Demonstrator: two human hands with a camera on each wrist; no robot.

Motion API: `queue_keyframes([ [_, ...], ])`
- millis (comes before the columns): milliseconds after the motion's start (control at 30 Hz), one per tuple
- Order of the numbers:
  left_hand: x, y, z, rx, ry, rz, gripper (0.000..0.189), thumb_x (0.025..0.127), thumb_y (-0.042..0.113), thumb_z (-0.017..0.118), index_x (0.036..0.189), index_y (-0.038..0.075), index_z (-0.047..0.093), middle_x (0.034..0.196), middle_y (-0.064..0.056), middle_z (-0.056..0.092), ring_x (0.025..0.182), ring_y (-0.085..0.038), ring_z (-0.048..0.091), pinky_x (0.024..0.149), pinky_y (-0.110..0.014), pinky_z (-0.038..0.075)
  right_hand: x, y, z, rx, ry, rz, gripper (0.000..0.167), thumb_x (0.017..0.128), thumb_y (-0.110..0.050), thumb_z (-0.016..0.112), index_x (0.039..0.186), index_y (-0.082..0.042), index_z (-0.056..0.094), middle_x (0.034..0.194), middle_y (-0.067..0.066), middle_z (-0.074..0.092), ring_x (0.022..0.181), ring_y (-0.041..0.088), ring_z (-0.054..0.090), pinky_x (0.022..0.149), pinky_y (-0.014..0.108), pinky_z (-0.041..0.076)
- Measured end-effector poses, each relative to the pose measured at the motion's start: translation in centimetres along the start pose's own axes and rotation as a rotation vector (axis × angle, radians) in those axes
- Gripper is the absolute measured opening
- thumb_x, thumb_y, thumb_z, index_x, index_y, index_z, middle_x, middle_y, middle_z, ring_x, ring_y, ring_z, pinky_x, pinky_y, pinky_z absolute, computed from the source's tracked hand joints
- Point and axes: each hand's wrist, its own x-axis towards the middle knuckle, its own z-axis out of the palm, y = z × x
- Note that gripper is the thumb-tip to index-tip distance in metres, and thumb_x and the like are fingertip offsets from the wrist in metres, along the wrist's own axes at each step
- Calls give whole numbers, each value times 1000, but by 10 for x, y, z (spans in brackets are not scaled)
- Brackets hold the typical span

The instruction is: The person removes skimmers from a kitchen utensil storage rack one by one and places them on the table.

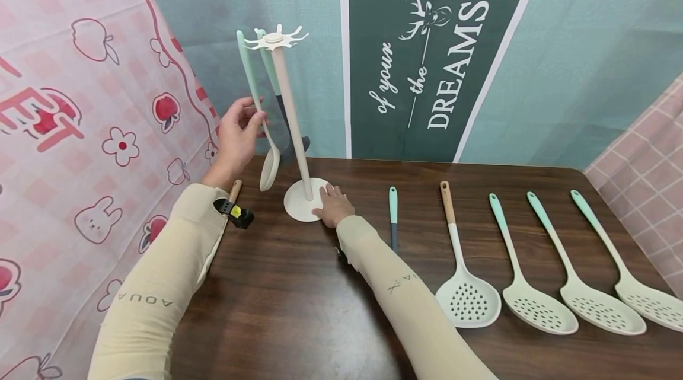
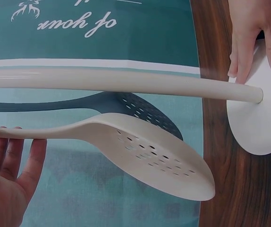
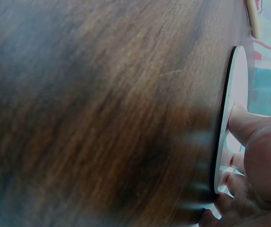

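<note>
A cream stand point(image 1: 290, 113) with a ring of hooks point(image 1: 274, 41) on top rises from a round base point(image 1: 296, 209). My left hand point(image 1: 235, 134) pinches the handle of a cream slotted spoon point(image 2: 159, 158) with a mint handle end. The spoon hangs upright beside the post, bowl down, and its top end overlaps the hooks in the head view. Behind it, a dark slotted spoon point(image 2: 64, 105) with a mint handle hangs at the hooks. My right hand point(image 1: 336, 207) rests on the base, fingers spread across its right edge.
Several utensils lie in a row on the right: a mint-and-grey handle point(image 1: 393, 205) partly behind my right forearm, a wood-handled skimmer point(image 1: 453, 238), and mint-handled slotted spoons point(image 1: 512, 249). Another wooden handle point(image 1: 235, 190) shows beside my left forearm. Curtains hang behind the dark table point(image 1: 267, 309).
</note>
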Motion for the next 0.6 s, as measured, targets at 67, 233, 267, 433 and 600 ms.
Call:
queue_keyframes([
  [67, -1, 1, -1, 13, 2, 1, 32, 106, 9, 54, 136, 0, 57, 108, -7, 66, 94, -13, 65, 81, -29, 59, 0, 0, 0, 5, 1, 0, 72, 106, -42, 52, 163, -11, 21, 171, 7, 12, 157, 26, 9, 125, 40, 13],
  [233, -1, 0, -4, 18, -1, 4, 34, 106, 10, 54, 138, 1, 56, 106, -2, 65, 96, -17, 66, 83, -31, 59, -3, 0, -1, 9, 7, -11, 72, 106, -41, 52, 163, -10, 21, 170, 8, 13, 157, 27, 10, 125, 41, 14],
  [267, -1, -1, -5, 18, -2, 5, 34, 106, 10, 54, 138, 1, 56, 105, 0, 65, 95, -17, 65, 82, -30, 59, -4, 0, -1, 8, 10, -14, 72, 106, -41, 52, 163, -10, 22, 170, 8, 13, 157, 27, 10, 125, 41, 15],
  [433, -1, -3, -9, -6, -2, 14, 33, 105, 8, 54, 137, -1, 57, 101, 4, 64, 92, -15, 65, 77, -24, 59, -6, 0, -2, 9, 17, -18, 71, 106, -40, 53, 162, -9, 22, 170, 8, 14, 157, 27, 11, 125, 41, 15],
  [600, -1, -5, -15, 3, 15, -9, 31, 105, 8, 56, 134, -2, 57, 95, 8, 63, 87, -14, 65, 73, -20, 58, -7, -1, -4, 9, 16, -19, 71, 106, -40, 53, 162, -9, 22, 170, 9, 14, 156, 27, 11, 125, 41, 15],
])
